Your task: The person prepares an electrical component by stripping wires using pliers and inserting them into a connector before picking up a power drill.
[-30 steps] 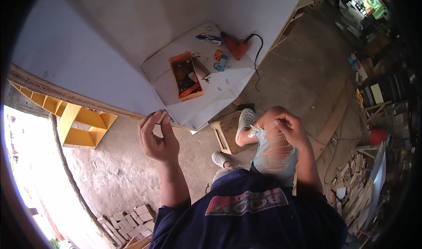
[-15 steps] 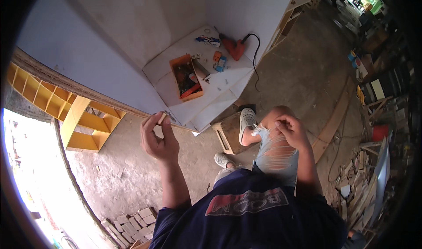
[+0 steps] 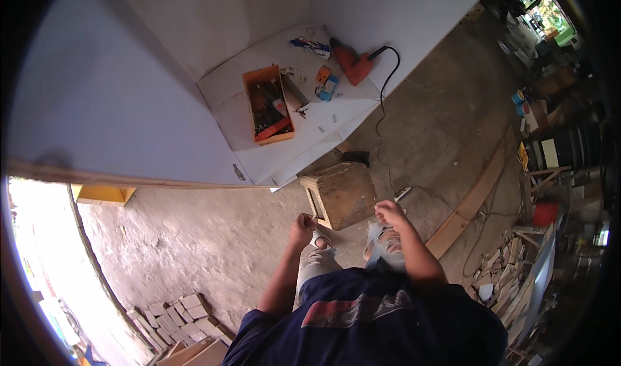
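1. The left hand (image 3: pixel 301 227) and the right hand (image 3: pixel 389 212) are closed loosely, above a wooden stool (image 3: pixel 341 194).
2. An orange tray (image 3: pixel 267 105) and a red drill (image 3: pixel 351 62) lie on the white board (image 3: pixel 116 94).

My shirt (image 3: pixel 369 321) is dark navy with a red and white print across the chest, and my jeans (image 3: pixel 381 243) are pale faded blue. Far off, the board (image 3: pixel 129 75) is white, with an orange tray (image 3: pixel 268 104) and a red drill (image 3: pixel 352 62) with black cord. The stool (image 3: pixel 343 194) is brown; far right, a bucket (image 3: pixel 545 214) is red.
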Demonstrator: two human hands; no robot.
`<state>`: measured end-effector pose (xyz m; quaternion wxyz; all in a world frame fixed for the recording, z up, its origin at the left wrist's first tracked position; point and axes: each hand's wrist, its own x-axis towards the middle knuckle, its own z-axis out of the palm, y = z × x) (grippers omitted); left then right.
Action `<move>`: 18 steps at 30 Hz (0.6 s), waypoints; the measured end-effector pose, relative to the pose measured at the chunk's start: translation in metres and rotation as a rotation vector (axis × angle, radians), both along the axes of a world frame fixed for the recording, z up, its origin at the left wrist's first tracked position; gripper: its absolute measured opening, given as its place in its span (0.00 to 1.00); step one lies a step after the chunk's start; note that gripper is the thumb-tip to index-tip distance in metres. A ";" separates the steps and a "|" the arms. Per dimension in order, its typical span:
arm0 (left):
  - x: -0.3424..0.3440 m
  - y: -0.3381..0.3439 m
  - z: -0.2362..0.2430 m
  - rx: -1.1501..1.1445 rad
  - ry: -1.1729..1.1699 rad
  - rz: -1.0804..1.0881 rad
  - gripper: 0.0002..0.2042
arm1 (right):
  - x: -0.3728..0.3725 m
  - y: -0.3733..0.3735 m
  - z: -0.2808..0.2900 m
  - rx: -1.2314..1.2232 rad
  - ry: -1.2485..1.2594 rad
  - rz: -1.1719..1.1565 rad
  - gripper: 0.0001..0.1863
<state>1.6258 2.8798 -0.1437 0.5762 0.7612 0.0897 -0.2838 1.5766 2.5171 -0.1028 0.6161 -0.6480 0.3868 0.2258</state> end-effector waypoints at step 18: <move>-0.033 -0.123 -0.224 0.128 0.205 0.319 0.12 | 0.096 -0.070 -0.245 -0.433 -0.092 0.480 0.52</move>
